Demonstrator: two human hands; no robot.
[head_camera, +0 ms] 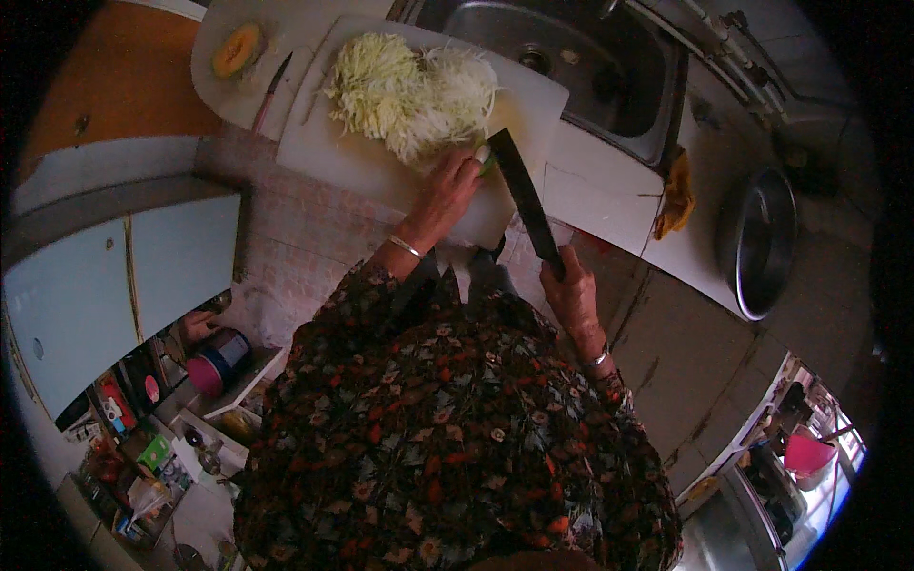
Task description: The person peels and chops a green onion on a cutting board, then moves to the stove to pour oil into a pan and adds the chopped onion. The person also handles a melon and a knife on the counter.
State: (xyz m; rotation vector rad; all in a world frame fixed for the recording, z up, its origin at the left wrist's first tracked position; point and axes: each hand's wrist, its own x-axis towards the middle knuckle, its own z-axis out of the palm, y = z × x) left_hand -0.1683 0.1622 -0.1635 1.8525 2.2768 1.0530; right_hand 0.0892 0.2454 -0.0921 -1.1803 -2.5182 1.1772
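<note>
A large heap of finely shredded pale green and white vegetable, probably cabbage (pixel 393 93), lies on a white cutting board (pixel 307 153). At the heap's near right edge, the fingers of my left hand (pixel 451 187) hold a small green-and-white vegetable piece (pixel 487 158), partly hidden by the fingers. My right hand (pixel 571 289) is closed around the handle of a long dark-bladed kitchen knife (pixel 527 193). Its blade points away from me across the board's right part, with the tip just right of the vegetable piece.
Beyond the board is a stainless steel sink (pixel 643 139). A cut orange-fleshed melon (pixel 238 50) and a small knife (pixel 273 93) lie at the upper left. On the right counter are a yellow-brown cloth (pixel 677 196) and a metal basin (pixel 764 243). Light blue cabinet doors (pixel 182 268) stand at left.
</note>
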